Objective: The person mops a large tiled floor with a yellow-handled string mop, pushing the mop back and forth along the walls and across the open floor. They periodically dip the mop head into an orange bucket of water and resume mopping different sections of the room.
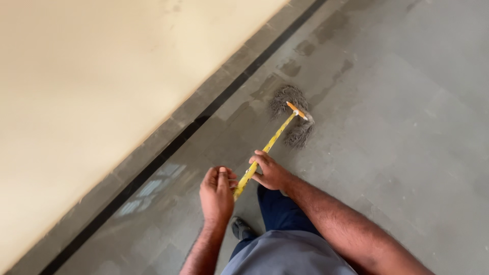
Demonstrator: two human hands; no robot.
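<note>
I see both fists closed on the yellow mop handle [265, 147]: left hand [216, 196] low, right hand [270, 172] higher; grey mop head [291, 117] at 12 o'clock, on the wet floor [397, 127].

Grey shirt [288, 254], dark blue trousers [280, 211], dark shoe [240, 227], forearms bare.

Grey stone-tile floor [407, 127]: smooth, matt where dry, darker damp streaks near the grey stringy yarn mop head [291, 114]. Mop head fibrous, rough, matted. Yellow mop handle [265, 148]: smooth, slightly glossy, looks painted or plastic. Cream plastered wall [102, 76] beside the floor: matt, even. Blue-grey cloth garment [285, 254]: soft, matt
</note>
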